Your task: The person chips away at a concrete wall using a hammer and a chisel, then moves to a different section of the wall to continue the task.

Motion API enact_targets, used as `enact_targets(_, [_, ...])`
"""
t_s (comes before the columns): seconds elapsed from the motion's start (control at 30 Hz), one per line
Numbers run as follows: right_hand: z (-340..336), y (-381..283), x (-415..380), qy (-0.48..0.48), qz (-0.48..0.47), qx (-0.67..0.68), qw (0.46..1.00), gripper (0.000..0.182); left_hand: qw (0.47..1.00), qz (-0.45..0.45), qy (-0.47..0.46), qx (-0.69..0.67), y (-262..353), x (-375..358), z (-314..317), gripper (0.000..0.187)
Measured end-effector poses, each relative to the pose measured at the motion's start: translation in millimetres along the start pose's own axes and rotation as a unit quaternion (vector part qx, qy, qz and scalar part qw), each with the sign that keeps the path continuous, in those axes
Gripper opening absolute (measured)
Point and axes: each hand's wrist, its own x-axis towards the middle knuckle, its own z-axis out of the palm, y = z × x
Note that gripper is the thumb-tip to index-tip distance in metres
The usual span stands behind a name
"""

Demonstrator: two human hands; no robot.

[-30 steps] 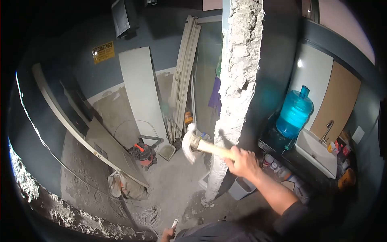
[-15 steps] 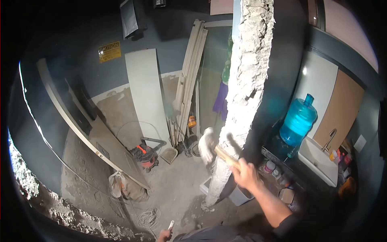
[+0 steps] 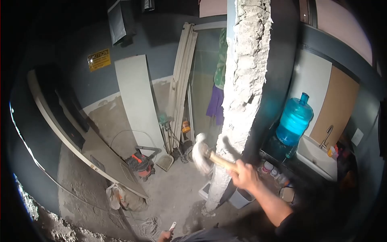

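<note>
My right hand is wrapped round the wooden handle of a hammer. Its whitish, dusty head is blurred and points left, overlapping the left side of the rough wall edge in this view. That wall edge is a tall strip of broken, chipped plaster standing in front of me. Low at the bottom of the view, my left hand closes on a slim tool with a pale handle; its working end is not visible, and part of the hand is cut off by the frame.
A blue water bottle stands on a dark counter beside a white sink. Below are a grey bin and jars. To the left sit a red-black vacuum, a sack, coiled cord and a leaning white panel.
The hammer and my right hand have shifted slightly left and down in view. The camera has turned a little, moving the background. My left hand keeps the pale-handled tool.
</note>
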Motion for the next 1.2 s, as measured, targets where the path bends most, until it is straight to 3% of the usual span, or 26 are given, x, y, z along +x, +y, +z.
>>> enact_targets(0.07, [-8.0,-14.8,-4.9,0.053,-0.118,-0.005,0.992,0.047,0.997,-0.069,0.007,-0.043,8.6,-8.1,1.3,0.048])
enact_targets(0.13, [10.0,24.5,-8.7,0.082,-0.127,-0.004,0.989,0.049,0.996,-0.082,0.007,-0.044,10.5,-8.9,-6.1,0.048])
enact_targets(0.17, [11.5,31.2,-8.7,0.035,0.058,-0.067,0.995,0.048,0.995,-0.085,0.007,-0.044,12.1,-10.0,-11.7,0.047])
enact_targets(0.2, [8.1,48.8,6.1,0.029,0.113,-0.065,0.991,0.045,0.995,-0.089,0.007,-0.049,12.3,-8.6,-15.4,0.047])
enact_targets(0.27, [5.0,52.4,7.0,0.001,0.149,-0.091,0.985,0.041,0.993,-0.100,0.008,-0.061,13.1,-6.8,-23.1,0.046])
enact_targets(0.33, [23.4,28.9,-11.4,0.017,0.150,-0.036,0.988,0.043,0.993,-0.103,0.008,-0.063,16.8,-1.5,-27.9,0.046])
enact_targets(0.4, [17.2,0.0,-21.5,0.008,0.080,-0.002,0.997,0.047,0.993,-0.107,0.004,-0.055,22.4,2.4,-29.4,0.045])
enact_targets(0.47, [15.1,-13.6,-22.9,0.061,-0.079,0.045,0.994,0.049,0.992,-0.114,-0.001,-0.044,23.0,0.1,-25.0,0.045])
enact_targets(0.5, [9.6,-18.6,-23.3,0.058,-0.075,0.048,0.994,0.049,0.992,-0.117,-0.002,-0.039,22.4,0.7,-23.7,0.044])
enact_targets(0.57, [-1.8,-23.9,-14.3,0.071,-0.204,-0.007,0.976,0.051,0.993,-0.116,-0.006,-0.034,27.3,5.0,-21.8,0.044])
enact_targets(0.6, [7.3,-1.1,-14.8,0.060,-0.177,-0.013,0.982,0.054,0.993,-0.115,-0.008,-0.034,28.7,6.8,-21.0,0.043])
enact_targets(0.67, [33.2,43.7,-13.7,0.030,0.076,-0.069,0.994,0.055,0.992,-0.115,-0.013,-0.043,35.3,10.0,-20.3,0.043])
enact_targets(0.73, [30.7,48.9,12.0,0.015,0.188,-0.071,0.979,0.056,0.992,-0.112,-0.016,-0.058,40.6,16.2,-17.2,0.042])
enact_targets(0.8, [33.1,18.8,11.5,-0.020,0.225,-0.005,0.974,0.051,0.992,-0.110,-0.015,-0.064,44.7,18.5,-14.8,0.042])
enact_targets(0.87, [54.1,19.7,-12.1,0.007,0.093,0.003,0.996,0.050,0.992,-0.107,-0.014,-0.069,55.7,25.4,-12.4,0.041])
enact_targets(0.93, [31.5,-11.3,-20.4,0.013,0.000,0.043,0.999,0.047,0.992,-0.112,-0.015,-0.063,57.5,23.9,-8.8,0.040])
enact_targets(0.97, [23.1,-17.8,-17.5,0.078,-0.119,0.039,0.989,0.043,0.992,-0.114,-0.015,-0.060,56.6,23.3,-7.0,0.040])
enact_targets(1.07, [32.3,19.8,-23.1,0.074,-0.143,0.053,0.986,0.042,0.991,-0.123,-0.011,-0.059,55.6,19.5,-11.5,0.039])
enact_targets(1.1, [42.5,31.8,-26.3,0.051,0.033,-0.030,0.998,0.044,0.990,-0.125,-0.009,-0.063,56.3,18.4,-14.2,0.039])
enact_targets(1.13, [45.3,45.9,-12.3,0.060,0.122,-0.041,0.990,0.044,0.990,-0.123,-0.007,-0.071,55.5,19.2,-16.8,0.039])
enact_targets(1.2, [50.5,58.4,-0.2,0.048,0.171,-0.039,0.983,0.043,0.989,-0.114,-0.003,-0.096,56.6,24.0,-20.7,0.038])
